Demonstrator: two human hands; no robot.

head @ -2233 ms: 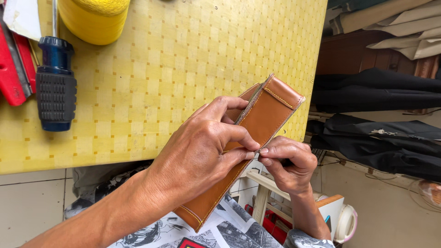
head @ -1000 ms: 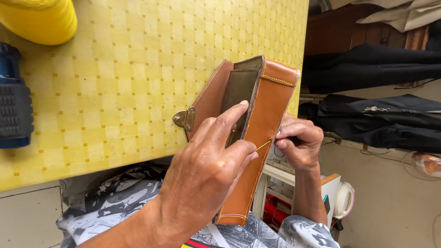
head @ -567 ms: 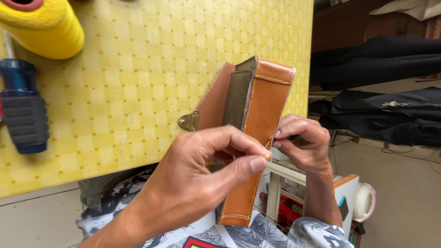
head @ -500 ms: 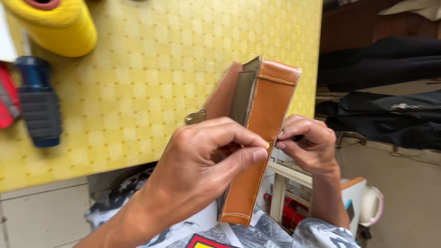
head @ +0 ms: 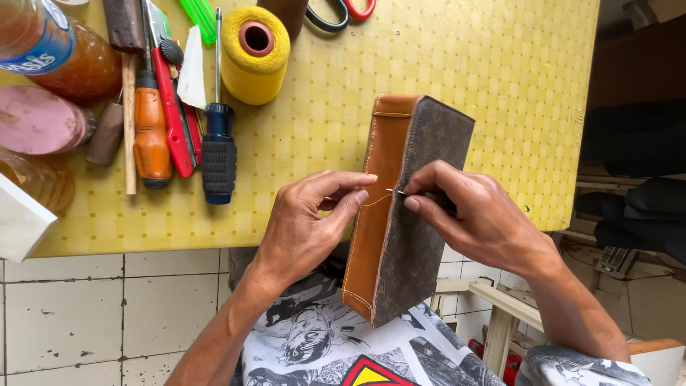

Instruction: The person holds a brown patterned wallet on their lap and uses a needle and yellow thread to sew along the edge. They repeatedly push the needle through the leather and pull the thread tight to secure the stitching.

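A person steadies a tan leather case (head: 386,214) with a patterned brown panel, upright at the yellow table's (head: 464,57) near edge. The left hand (head: 304,229), at 9 o'clock of the case, pinches a thin thread against its tan side. The right hand (head: 479,218), at 3 o'clock, grips a needle (head: 395,191) at the seam. A yellow thread spool (head: 255,53) stands at 11 o'clock beside a blue-handled screwdriver (head: 218,143).

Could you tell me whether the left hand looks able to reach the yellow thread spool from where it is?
Probably yes: the left hand would first have to let go of the bag, but bare tabletop lies between it and the spool.
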